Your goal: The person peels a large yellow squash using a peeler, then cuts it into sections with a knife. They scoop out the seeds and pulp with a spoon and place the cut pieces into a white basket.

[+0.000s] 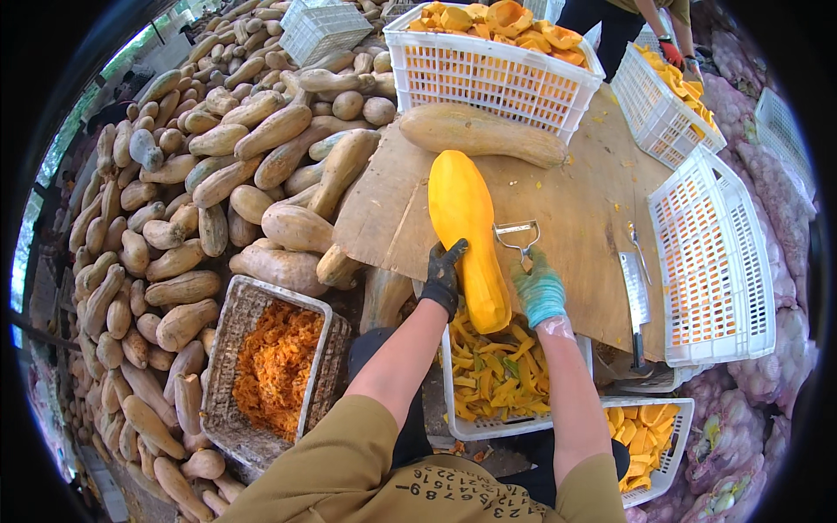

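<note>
My left hand (444, 278), in a black glove, grips a peeled orange squash (467, 235) by its lower left side. It stands nearly lengthwise over the board's front edge, its lower end above a white crate (471, 428) of peel strips (497, 372). Just right of the squash, my right hand (539, 287), in a green-blue glove, holds a wide metal Y-shaped peeler (516, 227) by its handle, the blade close to the squash. Behind, an unpeeled squash (484, 134) lies across the wooden board (569, 216).
A cleaver (634, 294) lies at the board's right, beside an upended white crate (713, 261). Cut squash fills a crate (490, 72) behind. Orange pulp fills a dirty crate (216, 405) at left, near piled squashes (189, 287). A co-worker's red-gloved hand (671, 52) is at another crate (654, 118).
</note>
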Demonstrator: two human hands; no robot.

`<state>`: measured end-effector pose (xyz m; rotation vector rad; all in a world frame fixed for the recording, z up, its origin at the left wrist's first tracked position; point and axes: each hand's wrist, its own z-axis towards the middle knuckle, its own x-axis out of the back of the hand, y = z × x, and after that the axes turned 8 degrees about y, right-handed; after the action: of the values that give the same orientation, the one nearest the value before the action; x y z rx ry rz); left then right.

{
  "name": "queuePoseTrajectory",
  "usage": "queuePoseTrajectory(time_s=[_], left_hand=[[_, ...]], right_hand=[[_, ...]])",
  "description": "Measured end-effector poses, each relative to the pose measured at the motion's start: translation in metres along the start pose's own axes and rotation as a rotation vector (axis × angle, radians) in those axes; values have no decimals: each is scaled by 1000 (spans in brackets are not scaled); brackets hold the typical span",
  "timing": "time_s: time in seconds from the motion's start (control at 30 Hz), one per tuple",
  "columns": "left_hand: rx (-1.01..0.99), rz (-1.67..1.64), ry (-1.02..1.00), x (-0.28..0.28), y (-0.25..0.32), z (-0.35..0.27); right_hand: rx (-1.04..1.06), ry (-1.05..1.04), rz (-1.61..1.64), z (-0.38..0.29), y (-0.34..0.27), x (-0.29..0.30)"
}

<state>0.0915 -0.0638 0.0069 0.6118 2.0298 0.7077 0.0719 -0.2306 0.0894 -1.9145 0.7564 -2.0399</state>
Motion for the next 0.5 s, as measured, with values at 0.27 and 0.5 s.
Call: queuePoseTrajectory(time_s=[0.27, 0.5], left_hand=[[-116, 184, -90, 10, -14, -73], [-409, 631, -143, 36, -73, -95]], right_hand=[[151, -173, -2, 125, -111, -5], [232, -285, -185, 129, -128, -16]])
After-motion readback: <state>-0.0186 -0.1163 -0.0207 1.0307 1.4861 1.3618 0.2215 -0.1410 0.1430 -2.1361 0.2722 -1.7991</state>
